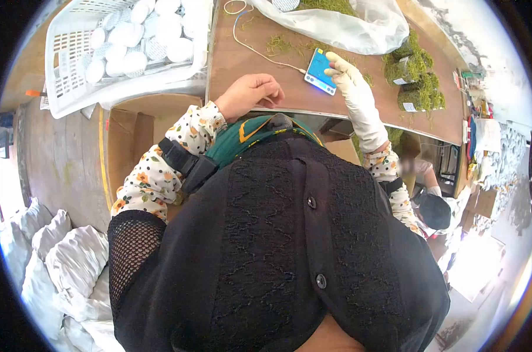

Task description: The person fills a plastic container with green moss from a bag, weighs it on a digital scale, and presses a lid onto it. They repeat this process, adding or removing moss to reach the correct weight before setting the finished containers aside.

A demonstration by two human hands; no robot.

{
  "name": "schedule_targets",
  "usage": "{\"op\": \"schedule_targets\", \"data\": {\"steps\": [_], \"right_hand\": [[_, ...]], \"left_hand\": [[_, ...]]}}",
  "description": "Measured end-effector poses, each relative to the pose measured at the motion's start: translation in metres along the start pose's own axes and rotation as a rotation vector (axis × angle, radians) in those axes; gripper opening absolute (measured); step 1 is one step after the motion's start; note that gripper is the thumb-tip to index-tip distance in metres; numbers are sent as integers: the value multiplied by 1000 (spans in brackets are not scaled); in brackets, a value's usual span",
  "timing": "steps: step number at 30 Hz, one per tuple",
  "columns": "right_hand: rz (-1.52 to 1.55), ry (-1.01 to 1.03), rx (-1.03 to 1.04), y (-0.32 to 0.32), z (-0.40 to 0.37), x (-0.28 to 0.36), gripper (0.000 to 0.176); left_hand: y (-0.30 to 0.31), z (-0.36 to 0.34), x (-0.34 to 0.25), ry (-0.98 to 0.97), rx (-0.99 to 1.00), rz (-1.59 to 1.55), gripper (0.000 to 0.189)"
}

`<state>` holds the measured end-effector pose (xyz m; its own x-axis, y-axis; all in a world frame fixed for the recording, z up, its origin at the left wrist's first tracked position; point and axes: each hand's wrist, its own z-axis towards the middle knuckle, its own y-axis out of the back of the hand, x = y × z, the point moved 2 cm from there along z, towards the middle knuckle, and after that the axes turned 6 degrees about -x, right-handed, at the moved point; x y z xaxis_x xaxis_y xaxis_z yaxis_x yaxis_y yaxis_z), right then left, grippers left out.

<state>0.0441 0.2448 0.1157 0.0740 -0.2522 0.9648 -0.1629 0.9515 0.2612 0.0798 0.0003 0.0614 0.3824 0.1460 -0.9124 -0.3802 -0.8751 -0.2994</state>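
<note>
My left hand (252, 95), bare, is at the table's front edge with its fingers curled together; whether anything is between them is too small to tell. My right hand (355, 94), in a whitish glove, is raised at the right side of a small blue scale (320, 72), fingers apart and bent, with nothing visible in them. The scale lies on the brown table (248, 58), with a white cable running from it. Bits of green moss (280, 44) are scattered behind it.
A white basket (72, 88) of round white packets stands at the back left, above an open cardboard box (131, 132). Moss bundles with labels (415, 76) sit at the right, near a plastic bag (342, 32) of moss. White sacks (72, 258) lie lower left. Another person (435, 211) is at the right.
</note>
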Motion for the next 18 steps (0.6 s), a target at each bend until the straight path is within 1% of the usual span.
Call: {"op": "schedule_targets", "data": {"steps": [1, 2, 3, 5, 7, 8, 9, 10, 11, 13, 14, 15, 16, 18], "right_hand": [[-10, 4, 8, 0, 1, -2, 43], [-20, 9, 15, 0, 2, -5, 43], [-30, 16, 20, 0, 3, -6, 43], [-24, -10, 37, -1, 3, 0, 44], [-6, -14, 49, -2, 5, 5, 44], [6, -7, 54, -2, 6, 4, 44], [20, 4, 58, -3, 9, 7, 45], [79, -37, 61, -5, 10, 13, 44], [87, -49, 48, -7, 10, 17, 44], [107, -68, 27, -11, 11, 22, 44], [137, -75, 27, -11, 11, 22, 43], [170, -62, 19, -11, 11, 20, 43], [203, -56, 7, -11, 9, 17, 43], [232, -56, -13, -7, 5, 13, 42]], "left_hand": [[1, -1, -2, -39, 14, 53, 17], [-10, -12, -18, 30, 74, 124, 18], [-15, -17, -16, -34, 138, 379, 14], [-24, -28, -3, -346, 283, 1123, 13], [-30, -40, 14, -259, 235, 1449, 17], [-36, -42, 7, -98, 289, 1486, 19], [-33, -41, 17, -146, 308, 1492, 25], [-29, -27, 33, -94, 393, 1399, 26], [-33, -19, 28, -39, 473, 1300, 28], [-40, -6, 15, 104, 630, 967, 33], [-42, 3, 24, 137, 612, 952, 37], [-39, 16, 49, 42, 566, 905, 40], [-34, 22, 66, 55, 614, 768, 42], [-31, 31, 86, 102, 625, 713, 45]]}}
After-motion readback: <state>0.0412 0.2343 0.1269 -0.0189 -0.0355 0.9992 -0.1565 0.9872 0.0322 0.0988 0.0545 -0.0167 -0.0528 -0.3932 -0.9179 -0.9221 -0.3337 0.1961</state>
